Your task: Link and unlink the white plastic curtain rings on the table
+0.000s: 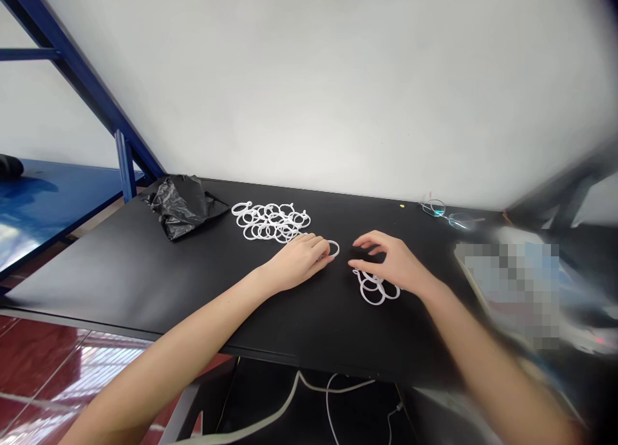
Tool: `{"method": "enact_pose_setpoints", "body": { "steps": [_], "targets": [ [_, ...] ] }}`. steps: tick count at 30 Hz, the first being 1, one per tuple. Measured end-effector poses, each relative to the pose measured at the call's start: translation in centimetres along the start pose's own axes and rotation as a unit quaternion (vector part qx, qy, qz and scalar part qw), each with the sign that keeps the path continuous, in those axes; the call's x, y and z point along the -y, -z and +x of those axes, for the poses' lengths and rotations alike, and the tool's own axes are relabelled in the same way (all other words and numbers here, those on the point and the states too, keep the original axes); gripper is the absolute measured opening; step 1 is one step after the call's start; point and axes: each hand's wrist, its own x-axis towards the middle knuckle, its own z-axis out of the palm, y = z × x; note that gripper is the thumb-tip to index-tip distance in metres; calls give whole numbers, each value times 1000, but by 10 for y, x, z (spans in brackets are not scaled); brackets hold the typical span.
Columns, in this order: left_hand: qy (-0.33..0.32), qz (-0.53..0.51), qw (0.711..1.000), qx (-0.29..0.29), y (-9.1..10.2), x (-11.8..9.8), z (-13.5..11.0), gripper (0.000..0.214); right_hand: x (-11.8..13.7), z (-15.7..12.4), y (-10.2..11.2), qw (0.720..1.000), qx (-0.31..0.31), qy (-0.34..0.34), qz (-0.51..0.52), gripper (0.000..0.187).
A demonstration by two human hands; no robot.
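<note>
White curtain rings (270, 223), each with a small eyelet where it shows, lie in a loose pile on the black table (309, 316). Just in front of that pile, my left hand (306, 258) pinches one white ring (337, 248), which sticks out past its fingertips. My right hand (386, 258) is open, thumb and fingers apart and pointing left, with no ring between them. Beneath and beside its palm sits a smaller group of white rings (373, 293), partly covered by the hand.
A crumpled black plastic bag (183, 203) lies at the back left. Eyeglasses (447, 214) rest near the wall at the right. A blurred, pixelated item (506, 290) occupies the right side. Blue metal framing (87, 84) slants up at left; pale cables (284, 406) hang below the front edge.
</note>
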Motion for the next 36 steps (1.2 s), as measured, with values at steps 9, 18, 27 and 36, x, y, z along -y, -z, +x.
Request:
{"method": "enact_pose_setpoints", "body": {
  "steps": [9,18,27,36],
  "targets": [
    [-12,0,1000,-19,3,2,0,24,-13,-2,31,983,171,-71,-15,31],
    [-16,-5,999,-28,4,1,1,23,-11,4,11,994,22,-98,47,39],
    [-16,-1,1000,-21,5,0,1,23,-13,6,6,987,-97,-60,117,34],
    [-41,-24,998,-38,4,1,0,21,-14,6,-4,993,-97,64,-20,13]
  ]
}}
